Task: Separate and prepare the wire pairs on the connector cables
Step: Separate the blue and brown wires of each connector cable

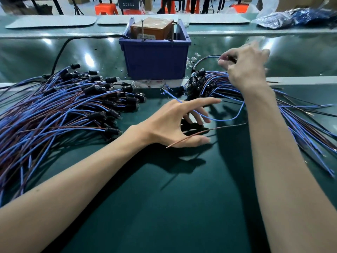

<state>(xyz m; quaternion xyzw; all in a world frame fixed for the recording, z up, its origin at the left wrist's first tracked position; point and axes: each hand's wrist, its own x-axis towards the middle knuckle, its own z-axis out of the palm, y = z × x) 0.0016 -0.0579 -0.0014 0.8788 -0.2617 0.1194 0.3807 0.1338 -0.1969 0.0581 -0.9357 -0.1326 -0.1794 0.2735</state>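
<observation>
Near the centre of the green surface (164, 207), we see the left hand (171, 125) spread low over the mat. Its grip is open, with the fingers fanned and closing on nothing. One blue wire (221, 120) crosses the index finger. Its long axis runs from far left to near right, then curves up toward the right forearm, where it passes out of sight. One brown wire (228, 126) lies across the thumb, well apart from the blue one. Its long axis runs nearly left to right, and its free end points near-left.

At far right, we find the right hand (246, 68) held above the right heap (300, 123). Its grip is closed, thumb and forefinger pinching a dark cable (202, 59) that arcs leftward and down toward the heap. Blur hides what lies at the pinch itself.

In the right heap, we note black connectors clustered at the far-left end and wires fanning to the near right. The left heap (54, 110) lies the other way, its connectors pointing right and its wires trailing near-left.

Between the heaps, on the far side, stands a blue bin (155, 59) holding a cardboard box (151, 28).
</observation>
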